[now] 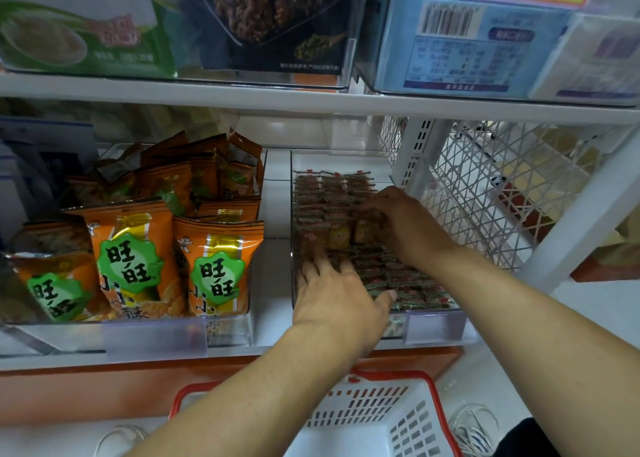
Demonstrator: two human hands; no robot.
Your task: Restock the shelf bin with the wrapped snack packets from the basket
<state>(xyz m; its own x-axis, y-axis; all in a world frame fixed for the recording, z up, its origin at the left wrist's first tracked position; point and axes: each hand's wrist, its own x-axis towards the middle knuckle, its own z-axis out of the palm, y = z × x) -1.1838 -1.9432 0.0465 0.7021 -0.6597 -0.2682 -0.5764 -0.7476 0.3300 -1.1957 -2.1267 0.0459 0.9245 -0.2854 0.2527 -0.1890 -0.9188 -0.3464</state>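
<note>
Right hand [403,224] reaches into the clear shelf bin [346,158], fingers curled over a few upright snack packets [339,236] mid-row; whether it pinches one I cannot tell. Left hand [336,294] lies spread, pressing the front packets flat. Advice: brace the front rows, seat each packet upright against the rear stack; basket [391,418] sits below.
</note>
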